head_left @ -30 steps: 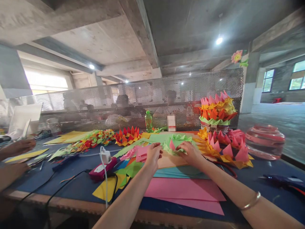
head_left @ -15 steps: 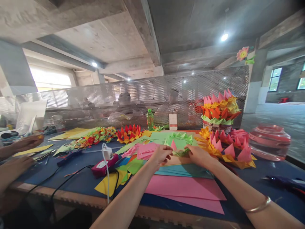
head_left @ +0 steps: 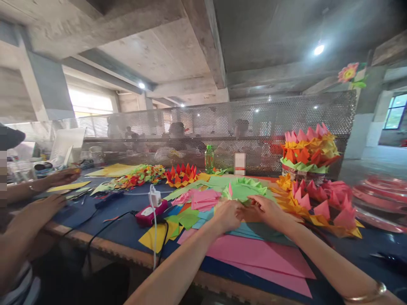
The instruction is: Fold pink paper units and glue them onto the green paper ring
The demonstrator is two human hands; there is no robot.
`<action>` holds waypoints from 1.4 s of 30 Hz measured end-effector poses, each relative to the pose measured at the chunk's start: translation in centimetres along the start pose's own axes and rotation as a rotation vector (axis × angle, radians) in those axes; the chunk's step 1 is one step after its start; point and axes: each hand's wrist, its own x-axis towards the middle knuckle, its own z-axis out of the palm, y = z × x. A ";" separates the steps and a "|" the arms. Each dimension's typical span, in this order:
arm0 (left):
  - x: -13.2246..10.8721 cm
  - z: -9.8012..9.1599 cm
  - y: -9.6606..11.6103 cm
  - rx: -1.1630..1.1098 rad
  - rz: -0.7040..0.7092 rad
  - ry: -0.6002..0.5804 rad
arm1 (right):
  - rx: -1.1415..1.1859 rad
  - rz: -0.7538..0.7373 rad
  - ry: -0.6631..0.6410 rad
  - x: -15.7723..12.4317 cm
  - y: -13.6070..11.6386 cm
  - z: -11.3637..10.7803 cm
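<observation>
A light green ring of folded paper petals (head_left: 251, 184) lies among paper sheets in front of me. One pink petal (head_left: 229, 190) stands at its left side. My left hand (head_left: 229, 215) is at the ring's near edge, its fingers curled closed against it. Close by on the right, my right hand (head_left: 266, 208) has its fingers bent together at the same edge. Both hands cover the ring's front, so their exact grip points are hidden. Pink paper sheets (head_left: 260, 256) and blue paper sheets (head_left: 251, 231) lie beneath my wrists.
Left of the sheets are pink slips (head_left: 206, 201), a magenta power strip (head_left: 151, 213) with cables, and a red-orange petal ring (head_left: 182, 176). Finished-looking petal tiers (head_left: 308, 148), a pink-yellow ring (head_left: 324, 205) and a clear jar (head_left: 381, 203) stand right. A co-worker's hands (head_left: 63, 178) are far left.
The view has swung left, so things sit farther right. The pink petal has shifted from the ring's front left to its left side. My left fingers are now more curled.
</observation>
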 end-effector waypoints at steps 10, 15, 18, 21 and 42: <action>0.2 -0.7 0.9 0.508 -0.048 -0.018 | -0.019 0.042 -0.062 0.2 0.1 -0.1; 0.1 -0.4 1.3 0.589 -0.029 0.015 | -0.023 0.040 -0.080 -0.2 -0.4 -0.2; 0.1 -0.6 1.5 0.637 -0.031 0.031 | -0.036 0.027 -0.071 -0.3 -0.5 -0.5; 0.3 -2.0 1.1 0.705 -0.087 0.058 | -0.061 0.002 -0.060 -0.2 -0.7 -1.0; 2.0 -11.0 -2.3 0.928 -0.371 -0.125 | -0.040 -0.055 0.080 -0.3 -1.5 -0.8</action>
